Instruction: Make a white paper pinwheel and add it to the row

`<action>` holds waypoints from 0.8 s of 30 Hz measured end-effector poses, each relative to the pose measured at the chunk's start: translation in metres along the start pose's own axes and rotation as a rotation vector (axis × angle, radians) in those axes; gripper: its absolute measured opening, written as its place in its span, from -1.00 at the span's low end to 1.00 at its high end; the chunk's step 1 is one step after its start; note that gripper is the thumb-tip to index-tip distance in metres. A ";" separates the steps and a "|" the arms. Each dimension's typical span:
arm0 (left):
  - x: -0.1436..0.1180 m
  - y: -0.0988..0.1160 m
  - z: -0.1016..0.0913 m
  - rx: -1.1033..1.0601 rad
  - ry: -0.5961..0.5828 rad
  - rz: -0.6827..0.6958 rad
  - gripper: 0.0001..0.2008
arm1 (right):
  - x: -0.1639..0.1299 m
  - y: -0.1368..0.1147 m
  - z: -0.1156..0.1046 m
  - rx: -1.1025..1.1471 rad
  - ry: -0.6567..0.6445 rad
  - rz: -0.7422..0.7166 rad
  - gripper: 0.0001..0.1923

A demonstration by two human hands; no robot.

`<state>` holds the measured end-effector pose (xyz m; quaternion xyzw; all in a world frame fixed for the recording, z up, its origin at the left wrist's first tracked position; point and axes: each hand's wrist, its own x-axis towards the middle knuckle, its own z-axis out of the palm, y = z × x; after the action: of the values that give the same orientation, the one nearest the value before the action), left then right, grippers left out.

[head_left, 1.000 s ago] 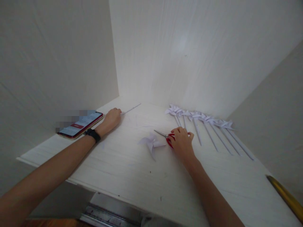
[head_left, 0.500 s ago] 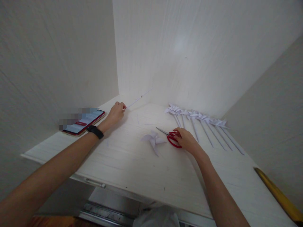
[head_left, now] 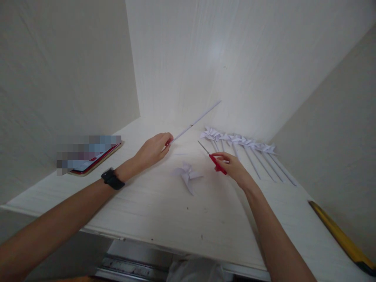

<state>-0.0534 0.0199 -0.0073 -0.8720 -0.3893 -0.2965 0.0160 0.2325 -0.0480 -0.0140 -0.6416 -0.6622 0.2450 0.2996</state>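
Observation:
My left hand (head_left: 154,150) pinches the lower end of a thin white paper stick (head_left: 197,121), which slants up to the right and carries a small dark mark near its middle. My right hand (head_left: 232,166) is closed on the red handles of a pair of scissors (head_left: 216,162); their blades look shut and point up and left, below the stick. Between the hands, a white paper pinwheel head (head_left: 187,177) with curled blades lies on the white tabletop (head_left: 164,211).
Several finished paper pinwheels on sticks (head_left: 249,147) lie in a row at the back right. A phone (head_left: 95,156) rests by the left wall. A yellow and black object (head_left: 337,235) sits at the right edge. Tall panels enclose the table's back and sides.
My left hand has moved right and raised the stick, bringing it toward the scissors. My right hand has lifted the scissors and turned them edge-on. The view has shifted slightly.

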 end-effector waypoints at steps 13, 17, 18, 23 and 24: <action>-0.011 0.044 -0.006 0.197 -0.228 0.279 -0.74 | -0.010 -0.029 0.010 1.258 -0.073 -0.147 -0.54; -0.013 0.044 -0.005 0.210 -0.260 0.339 -0.73 | -0.012 -0.034 0.011 1.193 -0.010 -0.199 -0.58; -0.013 0.043 -0.005 0.216 -0.263 0.342 -0.73 | -0.012 -0.034 0.011 1.180 -0.007 -0.216 -0.62; -0.011 0.037 -0.003 0.248 -0.262 0.325 -0.71 | -0.016 -0.036 0.011 1.185 -0.059 -0.255 -0.70; -0.011 0.037 -0.003 0.254 -0.260 0.318 -0.71 | -0.016 -0.037 0.011 1.193 -0.054 -0.246 -0.71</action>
<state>-0.0354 -0.0137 -0.0033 -0.9442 -0.2799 -0.1239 0.1219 0.1989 -0.0656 0.0030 -0.2756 -0.4874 0.5536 0.6164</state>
